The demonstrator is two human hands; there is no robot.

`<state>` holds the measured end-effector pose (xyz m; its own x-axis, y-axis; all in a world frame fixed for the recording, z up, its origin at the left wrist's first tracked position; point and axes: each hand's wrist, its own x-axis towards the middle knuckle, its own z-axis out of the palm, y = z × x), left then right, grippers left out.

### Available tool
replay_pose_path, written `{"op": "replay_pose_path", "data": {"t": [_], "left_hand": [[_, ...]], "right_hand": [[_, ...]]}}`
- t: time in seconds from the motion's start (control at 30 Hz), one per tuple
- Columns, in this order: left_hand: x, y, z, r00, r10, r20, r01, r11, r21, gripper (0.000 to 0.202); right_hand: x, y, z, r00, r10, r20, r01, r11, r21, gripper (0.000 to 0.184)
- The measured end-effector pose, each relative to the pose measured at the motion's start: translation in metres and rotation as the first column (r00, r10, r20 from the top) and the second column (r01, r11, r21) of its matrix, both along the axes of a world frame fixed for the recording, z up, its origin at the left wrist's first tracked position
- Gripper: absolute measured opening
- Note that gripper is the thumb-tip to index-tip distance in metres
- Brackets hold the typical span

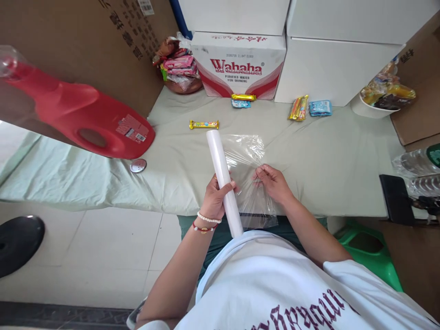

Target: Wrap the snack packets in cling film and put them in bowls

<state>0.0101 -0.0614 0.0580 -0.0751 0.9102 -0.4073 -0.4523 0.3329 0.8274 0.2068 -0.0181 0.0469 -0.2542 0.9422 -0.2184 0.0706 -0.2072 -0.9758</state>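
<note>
My left hand [216, 198] is wrapped round a white roll of cling film [223, 176], which points away from me over the front edge of a cloth-covered table [330, 165]. A clear sheet of film [245, 160] is pulled off the roll to the right. My right hand [271, 182] pinches the near part of that sheet with closed fingers. A yellow snack bar [204, 124] lies just beyond the roll's far end.
A red plastic jug [79, 114] lies at the left, a round metal lid [138, 165] beside it. Snack packets [299, 108] lie before a Wahaha box [239, 64] and white boxes. Snack bowls stand at back left [180, 68] and right [374, 107]. A green stool [373, 252] stands at lower right.
</note>
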Motion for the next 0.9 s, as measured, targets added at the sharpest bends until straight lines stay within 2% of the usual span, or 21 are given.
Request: {"op": "replay_pose_path", "data": {"t": [0.1,0.2,0.33,0.43,0.5,0.57,0.67,0.77,0.83,0.9], "left_hand": [[-0.01,0.005,-0.006,1.0,0.001,0.023,0.0,0.999,-0.046,0.061],[-0.015,0.008,-0.005,0.987,-0.019,0.159,0.021,1.0,-0.007,0.057],[-0.007,0.011,-0.004,0.93,0.009,0.367,-0.002,1.0,-0.019,0.047],[0.005,0.013,-0.008,0.957,0.013,0.291,0.007,0.998,-0.067,0.055],[0.009,0.013,-0.011,0.974,-0.038,0.225,0.057,0.995,-0.078,0.062],[0.006,0.013,-0.012,0.966,-0.086,0.245,0.104,0.993,-0.061,0.064],[-0.004,0.012,-0.01,0.923,-0.087,0.374,0.1,0.995,-0.014,0.059],[-0.006,0.012,-0.009,0.888,-0.055,0.457,0.085,0.995,-0.047,0.052],[-0.001,0.012,-0.01,0.924,-0.02,0.382,0.064,0.993,-0.103,0.05],[0.006,0.013,-0.013,0.978,-0.003,0.209,0.035,0.988,-0.15,0.051]], "right_hand": [[-0.002,0.003,0.023,0.932,0.045,0.359,-0.15,0.951,0.271,0.05],[0.0,0.011,0.056,0.828,0.044,0.559,-0.301,0.876,0.377,0.046],[-0.004,0.021,0.096,0.782,0.086,0.618,-0.407,0.821,0.401,0.047],[-0.006,0.024,0.116,0.754,0.069,0.653,-0.436,0.796,0.42,0.05],[-0.002,0.024,0.128,0.732,0.03,0.68,-0.443,0.779,0.443,0.051],[0.007,0.022,0.138,0.723,-0.028,0.691,-0.428,0.766,0.48,0.05],[0.025,0.02,0.146,0.742,-0.128,0.658,-0.355,0.758,0.548,0.045],[0.04,0.02,0.141,0.777,-0.172,0.606,-0.269,0.779,0.566,0.043],[0.047,0.021,0.132,0.8,-0.161,0.578,-0.23,0.808,0.543,0.047],[0.053,0.022,0.121,0.821,-0.144,0.553,-0.202,0.832,0.517,0.052]]}}
